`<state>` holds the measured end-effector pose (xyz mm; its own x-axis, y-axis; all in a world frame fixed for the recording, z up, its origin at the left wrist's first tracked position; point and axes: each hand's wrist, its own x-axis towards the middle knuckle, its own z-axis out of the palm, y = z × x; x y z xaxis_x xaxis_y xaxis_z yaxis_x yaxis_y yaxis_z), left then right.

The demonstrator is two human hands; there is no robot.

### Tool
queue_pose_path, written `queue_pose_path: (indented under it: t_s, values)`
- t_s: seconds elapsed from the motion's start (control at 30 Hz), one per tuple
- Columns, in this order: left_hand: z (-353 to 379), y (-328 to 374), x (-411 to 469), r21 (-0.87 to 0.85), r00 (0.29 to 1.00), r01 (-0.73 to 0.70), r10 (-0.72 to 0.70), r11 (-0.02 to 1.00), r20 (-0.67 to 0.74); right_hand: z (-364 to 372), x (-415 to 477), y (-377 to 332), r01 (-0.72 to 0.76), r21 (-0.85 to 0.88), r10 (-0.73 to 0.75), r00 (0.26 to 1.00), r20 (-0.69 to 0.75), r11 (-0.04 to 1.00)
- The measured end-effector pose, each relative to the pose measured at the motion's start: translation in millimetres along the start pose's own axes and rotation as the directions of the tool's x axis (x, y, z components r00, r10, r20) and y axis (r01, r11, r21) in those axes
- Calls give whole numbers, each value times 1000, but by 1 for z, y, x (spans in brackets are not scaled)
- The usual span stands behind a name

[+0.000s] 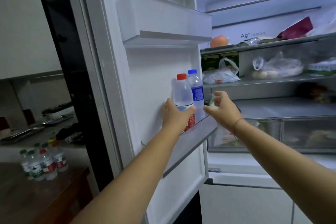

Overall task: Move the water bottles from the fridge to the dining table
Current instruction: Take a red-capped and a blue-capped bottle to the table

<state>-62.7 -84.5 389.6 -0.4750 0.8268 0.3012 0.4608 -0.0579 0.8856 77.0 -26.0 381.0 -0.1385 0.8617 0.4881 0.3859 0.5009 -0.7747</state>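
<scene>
Two water bottles stand in the lower bin of the open fridge door [190, 132]. The red-capped bottle [182, 92] is in front, and my left hand [174, 116] is wrapped around its lower half. Just behind it stands the blue-capped bottle [197, 91] with a blue label. My right hand [223, 107] hovers beside that bottle with fingers spread, touching nothing. At the lower left, several water bottles [43, 162] with green and red caps stand grouped on the brown dining table [36, 202].
Fridge shelves [272, 80] on the right hold bagged food, eggs and an orange fruit [219, 41]. An upper door bin [163, 16] hangs above the bottles. A kitchen counter [36, 131] with trays lies behind the table at left.
</scene>
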Motion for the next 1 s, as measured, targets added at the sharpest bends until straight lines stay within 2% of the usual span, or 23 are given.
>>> queue_pose_path:
  t_s: [0.13, 0.23, 0.4, 0.57, 0.77, 0.9, 1.0]
  values:
    - [23, -5, 18, -44, 999, 29, -30, 999, -27, 11, 37, 16, 18, -11, -17, 997, 72, 1000]
    - [33, -2, 31, -44, 994, 45, -49, 998, -101, 20, 62, 23, 76, 36, -81, 986, 146, 996]
    - [41, 0, 44, 28, 973, 126, -118, 992, -200, 25, 86, 31, 118, 110, -141, 963, 230, 987]
    - [50, -2, 44, 96, 967, 120, -94, 988, -236, 19, 107, 42, 117, 151, -163, 926, 341, 982]
    - [52, -6, 37, 10, 968, 145, -139, 989, -209, 28, 114, 51, 78, 220, -185, 833, 521, 972]
    - [51, -2, 28, 19, 965, 71, -64, 997, -255, 34, 114, 58, 74, 246, -185, 865, 466, 966]
    - [50, 3, 18, 67, 947, 4, 17, 998, -320, 36, 109, 62, 125, 298, -241, 887, 395, 946]
